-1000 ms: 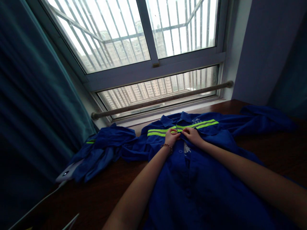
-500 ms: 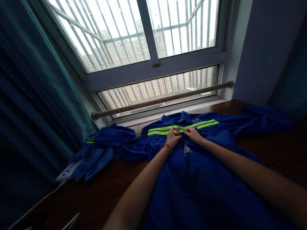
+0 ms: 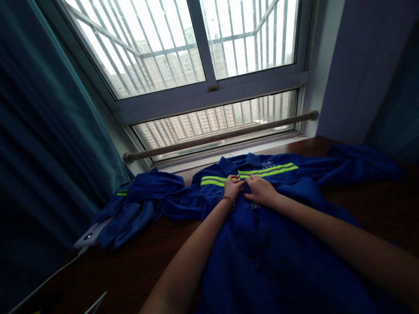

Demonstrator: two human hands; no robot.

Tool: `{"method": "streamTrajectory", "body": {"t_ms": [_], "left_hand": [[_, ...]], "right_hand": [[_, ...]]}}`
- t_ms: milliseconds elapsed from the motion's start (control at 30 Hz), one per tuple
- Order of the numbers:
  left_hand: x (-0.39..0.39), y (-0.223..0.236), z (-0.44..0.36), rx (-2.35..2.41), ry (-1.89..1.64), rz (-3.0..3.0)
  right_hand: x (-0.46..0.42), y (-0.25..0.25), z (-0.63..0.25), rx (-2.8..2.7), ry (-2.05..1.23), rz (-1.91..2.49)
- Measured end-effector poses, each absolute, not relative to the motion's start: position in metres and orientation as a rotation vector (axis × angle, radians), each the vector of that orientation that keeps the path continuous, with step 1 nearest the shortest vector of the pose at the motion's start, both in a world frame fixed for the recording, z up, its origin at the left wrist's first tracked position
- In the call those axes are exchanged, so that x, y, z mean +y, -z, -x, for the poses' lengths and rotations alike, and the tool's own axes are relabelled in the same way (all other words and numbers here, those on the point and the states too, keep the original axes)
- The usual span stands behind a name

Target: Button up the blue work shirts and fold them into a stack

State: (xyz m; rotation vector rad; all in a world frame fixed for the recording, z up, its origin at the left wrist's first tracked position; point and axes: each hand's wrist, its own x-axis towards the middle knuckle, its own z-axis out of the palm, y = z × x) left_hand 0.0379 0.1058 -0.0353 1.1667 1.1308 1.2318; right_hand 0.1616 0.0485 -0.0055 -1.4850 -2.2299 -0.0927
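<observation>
The blue shirt (image 3: 278,244) lies on its back on the desk (image 3: 137,266), right under both hands. Its long way runs from the collar (image 3: 227,165), up by the window (image 3: 163,100), down toward the person. The front slit runs that same way, and the hands meet on it at the yellow stripes (image 3: 278,169) — the left hand (image 3: 233,186) on one side, the right hand (image 3: 260,190) on the other, both just as near. The left fingers look pinched on the cloth. The right thumb sits a little apart from its fingers — I can't tell if they grip.
</observation>
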Motion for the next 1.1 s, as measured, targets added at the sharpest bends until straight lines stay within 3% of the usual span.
{"method": "streamTrajectory", "body": {"t_ms": [200,467,967,1100], "left_hand": [[0.109,0.037,-0.04,1.17,-1.259,-1.114],[0.116,0.032,-0.031,1.225,-1.334,-1.076],[0.123,0.032,-0.022,1.324,-1.429,-1.08],[0.129,0.037,-0.017,1.365,-1.454,-1.129]], "right_hand": [[0.029,-0.007,-0.149,-2.324,0.31,1.626],[0.017,-0.013,-0.142,-2.25,0.232,1.668],[0.019,-0.025,-0.146,-2.067,-0.308,1.852],[0.031,-0.016,-0.147,-1.983,-0.642,1.711]]}}
